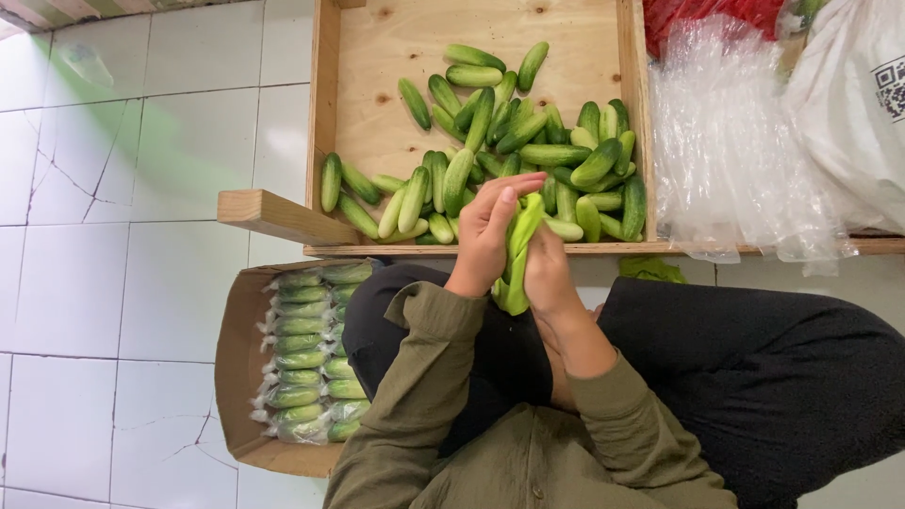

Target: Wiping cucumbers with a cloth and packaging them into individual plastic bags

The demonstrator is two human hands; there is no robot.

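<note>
Left hand (485,236): curled around the upper part of a small bundle of cucumbers (517,253), fingers wrapped over it.
Right hand (547,269): closed on the same bundle from the other side, thumb pressing in.
Bundle: upright between both hands, just in front of the wooden crate's (325,104) near edge; whether a bag covers it, I cannot tell.
Loose cucumbers (500,141): heaped in the crate just beyond the hands.
Packed cucumbers (306,353): in the cardboard box (236,368) below the left elbow.
Clear bags (726,151): right of the hands.
Grip advice: hold cucumbers parallel and tight, ends level.
</note>
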